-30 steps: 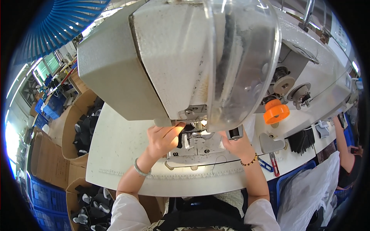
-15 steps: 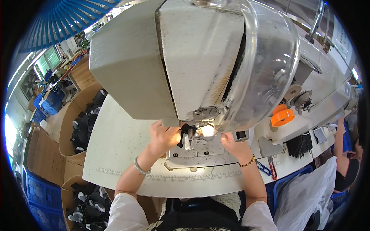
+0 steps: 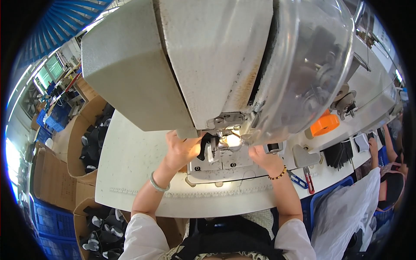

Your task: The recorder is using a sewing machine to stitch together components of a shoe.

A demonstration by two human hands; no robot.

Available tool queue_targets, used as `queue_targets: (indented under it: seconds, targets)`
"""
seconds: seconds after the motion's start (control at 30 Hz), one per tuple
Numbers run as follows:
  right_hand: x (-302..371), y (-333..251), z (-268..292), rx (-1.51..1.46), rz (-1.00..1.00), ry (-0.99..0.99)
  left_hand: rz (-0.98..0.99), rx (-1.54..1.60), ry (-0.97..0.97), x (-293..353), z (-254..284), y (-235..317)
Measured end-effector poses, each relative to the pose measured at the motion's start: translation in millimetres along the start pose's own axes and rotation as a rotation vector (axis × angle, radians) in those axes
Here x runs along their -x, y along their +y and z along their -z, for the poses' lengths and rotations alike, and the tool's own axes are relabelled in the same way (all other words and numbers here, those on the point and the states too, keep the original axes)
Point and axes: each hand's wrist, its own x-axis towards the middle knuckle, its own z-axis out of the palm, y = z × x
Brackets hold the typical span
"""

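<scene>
A large pale sewing machine (image 3: 216, 56) fills the upper middle, with a lit needle area (image 3: 232, 141) under its head. My left hand (image 3: 183, 151) is closed on a small black fabric piece (image 3: 203, 147) just left of the presser foot (image 3: 212, 152). Part of that piece is hidden beneath the machine head. On the other side of the light, my right hand (image 3: 263, 157) rests close to the metal plate, beside a small dark cylinder (image 3: 273, 148). Its fingertips disappear behind the machine, so what they touch cannot be made out.
Blue-handled snips (image 3: 297, 180) and red-handled snips (image 3: 309, 180) lie right of my forearm. Beyond are black strips (image 3: 338, 156). Cardboard boxes (image 3: 71, 151) holding black-and-grey pieces stand left, above blue crates (image 3: 52, 219). A clear plastic bag (image 3: 342, 212) hangs right, near another person's arm (image 3: 373, 149).
The view has shifted, and the machine head looks larger and nearer. Both hands stay at the needle area with little visible movement. At the right, another person's hand has come into sight.
</scene>
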Motion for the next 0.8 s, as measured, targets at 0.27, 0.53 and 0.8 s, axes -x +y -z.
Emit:
queue_targets:
  seconds: [0.27, 0.53, 0.8]
  targets:
    - [-3.6, 2.2, -8.6, -0.150, -0.139, 0.109, 0.008, -0.144, 0.003, 3.0, -1.2, 0.7]
    - [-7.3, 26.5, -47.8, -0.457, -0.534, 0.183, 0.369, 0.107, -0.231, 30.7, -22.6, -54.4]
    - [-20.1, 69.2, -87.0, -0.137, -0.333, 0.155, 0.146, -0.151, -0.319, 44.6, -53.3, -85.2]
